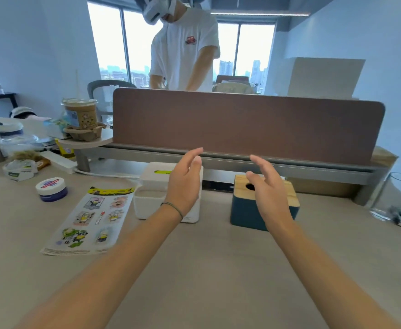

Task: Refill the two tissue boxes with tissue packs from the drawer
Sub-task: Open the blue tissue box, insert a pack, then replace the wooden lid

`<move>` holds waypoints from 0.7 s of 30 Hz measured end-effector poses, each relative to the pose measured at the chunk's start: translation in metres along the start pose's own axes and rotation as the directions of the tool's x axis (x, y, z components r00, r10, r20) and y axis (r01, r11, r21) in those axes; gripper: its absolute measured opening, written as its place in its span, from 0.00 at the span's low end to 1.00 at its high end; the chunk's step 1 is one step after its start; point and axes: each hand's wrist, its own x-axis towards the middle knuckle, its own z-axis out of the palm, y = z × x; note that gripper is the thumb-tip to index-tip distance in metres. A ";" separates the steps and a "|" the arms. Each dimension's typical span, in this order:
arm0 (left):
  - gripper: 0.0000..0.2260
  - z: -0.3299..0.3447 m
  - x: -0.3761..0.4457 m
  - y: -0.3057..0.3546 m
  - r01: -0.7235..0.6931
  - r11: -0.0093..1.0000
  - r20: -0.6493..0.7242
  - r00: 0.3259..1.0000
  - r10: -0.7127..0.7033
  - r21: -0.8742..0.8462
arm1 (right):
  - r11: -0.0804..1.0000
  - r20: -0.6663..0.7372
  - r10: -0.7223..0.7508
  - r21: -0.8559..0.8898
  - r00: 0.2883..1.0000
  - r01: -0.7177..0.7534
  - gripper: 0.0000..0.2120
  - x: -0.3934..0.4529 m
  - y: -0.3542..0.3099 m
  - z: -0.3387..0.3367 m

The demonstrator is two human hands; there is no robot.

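Left hand (185, 184) open, fingers relaxed, hovering over white tissue box (152, 186) at 11 o'clock. Right hand (269, 195) open too, above blue wood-lidded tissue box (244, 214) at 1 o'clock. Looks like lining up to lift lids. Drawer, packs not visible.

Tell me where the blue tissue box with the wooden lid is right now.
In the head view, the blue tissue box sits on the desk right of centre, beside the white tissue box, just before the brown divider, partly behind the right hand.
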 end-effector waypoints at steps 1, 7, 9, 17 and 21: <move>0.17 0.013 -0.001 0.000 0.012 1.000 0.019 1.000 -0.012 -0.009 | 0.998 -0.024 -0.012 -0.060 1.000 0.011 0.20 0.003 0.006 -0.015; 0.16 0.080 -0.011 -0.025 0.173 0.985 0.127 0.977 -0.170 -0.007 | 0.967 -0.058 0.215 -0.127 0.975 -0.221 0.23 0.021 0.061 -0.071; 0.16 0.095 -0.017 -0.032 0.252 0.968 0.182 0.951 -0.248 0.000 | 0.956 -0.022 0.269 -0.111 0.963 -0.270 0.24 0.022 0.073 -0.077; 0.18 0.117 -0.018 -0.044 0.347 0.937 0.195 0.921 -0.336 -0.026 | 0.964 0.031 0.261 -0.050 0.965 -0.260 0.18 0.021 0.087 -0.080; 0.18 0.113 -0.019 -0.033 0.354 0.933 0.153 0.927 -0.342 -0.064 | 0.968 0.027 0.247 -0.059 0.969 -0.245 0.19 0.016 0.076 -0.079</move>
